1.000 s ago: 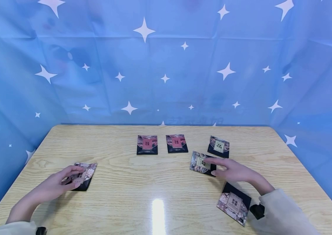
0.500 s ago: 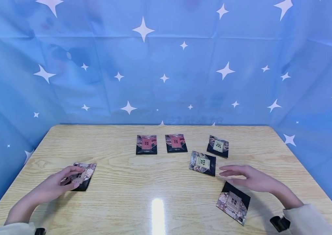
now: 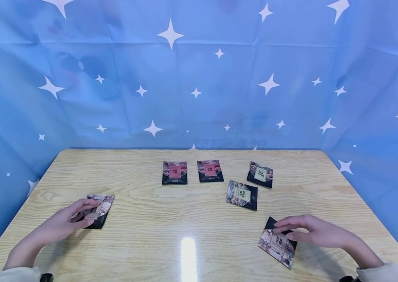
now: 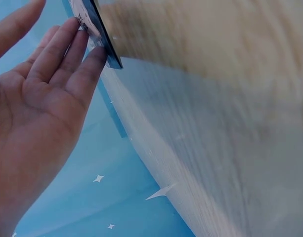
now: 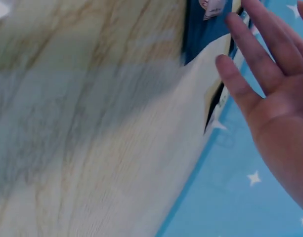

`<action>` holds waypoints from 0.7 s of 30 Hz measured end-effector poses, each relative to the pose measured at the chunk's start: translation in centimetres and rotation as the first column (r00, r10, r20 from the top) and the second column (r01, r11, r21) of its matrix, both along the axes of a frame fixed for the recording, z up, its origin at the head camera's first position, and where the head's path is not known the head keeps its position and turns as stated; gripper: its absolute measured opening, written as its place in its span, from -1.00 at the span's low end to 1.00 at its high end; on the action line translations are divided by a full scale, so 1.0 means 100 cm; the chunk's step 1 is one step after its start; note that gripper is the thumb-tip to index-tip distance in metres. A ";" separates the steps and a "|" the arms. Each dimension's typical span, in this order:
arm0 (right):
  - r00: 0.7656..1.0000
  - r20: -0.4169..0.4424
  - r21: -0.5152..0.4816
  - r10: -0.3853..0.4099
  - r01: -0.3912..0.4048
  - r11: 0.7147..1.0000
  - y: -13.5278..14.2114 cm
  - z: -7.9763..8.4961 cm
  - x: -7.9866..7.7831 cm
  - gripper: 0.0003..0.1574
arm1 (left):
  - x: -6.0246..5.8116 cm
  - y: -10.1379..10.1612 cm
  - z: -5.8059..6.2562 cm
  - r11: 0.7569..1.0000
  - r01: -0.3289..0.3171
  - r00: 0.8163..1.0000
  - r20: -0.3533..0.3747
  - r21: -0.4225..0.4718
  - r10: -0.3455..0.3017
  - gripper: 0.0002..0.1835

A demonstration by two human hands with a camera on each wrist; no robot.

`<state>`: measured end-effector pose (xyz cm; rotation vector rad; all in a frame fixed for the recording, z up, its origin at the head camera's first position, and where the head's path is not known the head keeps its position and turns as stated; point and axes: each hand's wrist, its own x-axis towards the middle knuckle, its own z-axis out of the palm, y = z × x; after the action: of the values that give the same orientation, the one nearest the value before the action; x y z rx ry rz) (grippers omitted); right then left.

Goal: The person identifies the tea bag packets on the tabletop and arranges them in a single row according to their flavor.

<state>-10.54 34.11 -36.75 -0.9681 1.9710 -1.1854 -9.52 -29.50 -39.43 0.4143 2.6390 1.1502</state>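
At the table's left side my left hand point(image 3: 65, 219) touches a flat black packet with a pink floral print and label point(image 3: 107, 203). In the left wrist view, its fairly straight fingertips point(image 4: 94, 59) meet the packet's face, while the thumb stands apart. On the right, my right hand point(image 3: 320, 232) hovers over a second pink floral packet point(image 3: 277, 253), which lies askew. Its extended fingers overlap that packet's upper part in the head view. The right wrist view shows the fingers point(image 5: 235, 81) spread, close beside a dark packet point(image 5: 196, 42).
Two red-labelled packets, one point(image 3: 175, 172) left of the other point(image 3: 211, 171), lie near the table's back edge. Two green-labelled packets, a nearer one point(image 3: 242, 195) and a farther one point(image 3: 260, 174), lie right of centre. A blue starred cloth point(image 3: 199, 109) hangs behind the wooden table point(image 3: 142, 235).
My right hand has left the nearer green-labelled packet and moved toward me and to the right, over the pink floral packet. My left hand stays on its packet.
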 end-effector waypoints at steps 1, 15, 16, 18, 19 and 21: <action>1.000 0.028 -0.004 0.015 -0.015 1.000 0.000 -0.001 0.000 -0.56 | 0.000 0.000 0.000 1.000 0.005 1.000 -0.002 0.004 -0.005 -0.51; 0.987 -0.032 0.067 0.159 -0.157 0.985 -0.043 -0.007 -0.007 -0.50 | -0.001 0.000 -0.002 0.999 0.020 1.000 0.006 0.029 -0.020 -0.52; 0.985 -0.044 0.078 0.164 -0.160 0.984 -0.049 -0.006 -0.009 -0.49 | -0.002 0.000 -0.002 0.999 0.026 1.000 0.003 0.031 -0.026 -0.52; 0.982 -0.067 0.100 0.174 -0.167 0.981 -0.060 -0.005 -0.011 -0.50 | -0.001 0.000 -0.002 0.999 0.019 1.000 0.009 0.030 -0.019 -0.51; 0.982 -0.071 0.113 0.177 -0.169 0.979 -0.066 -0.004 -0.012 -0.50 | -0.001 0.000 -0.002 1.000 0.013 1.000 0.013 0.028 -0.013 -0.51; 0.979 -0.086 0.131 0.183 -0.171 0.977 -0.078 -0.004 -0.015 -0.49 | -0.001 -0.001 -0.002 0.999 0.021 1.000 0.015 0.038 -0.021 -0.51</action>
<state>-12.07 26.28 -37.18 -1.1303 1.9615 -0.9233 -9.61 -29.55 -39.60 0.4377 2.5973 1.1942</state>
